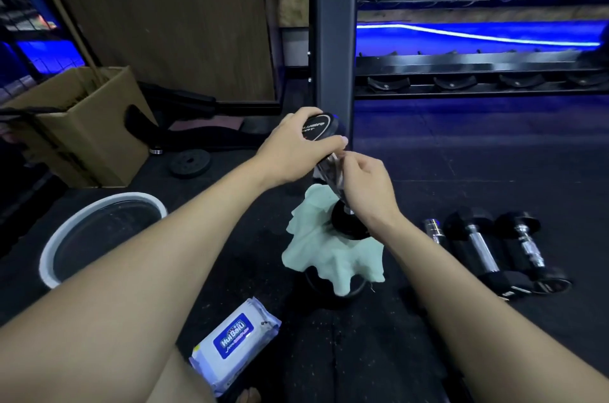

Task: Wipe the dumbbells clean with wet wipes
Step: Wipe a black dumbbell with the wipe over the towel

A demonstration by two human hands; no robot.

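A black dumbbell [321,130] stands tilted on end, its lower head on a pale green cloth [333,254] spread on the floor. My left hand [293,147] grips the upper head. My right hand [365,185] is curled around the chrome handle; a thin wipe shows between its fingers and the handle. A pack of wet wipes [234,346] lies on the floor near my left forearm. To the right lie two more black dumbbells [478,247] [530,247] with chrome handles, side by side.
A white-rimmed round basin [62,238] sits at the left. An open cardboard box [82,126] and a small weight plate [189,162] lie behind it. A dark upright post [333,40] rises just behind the dumbbell, with a rack rail [478,73] to its right.
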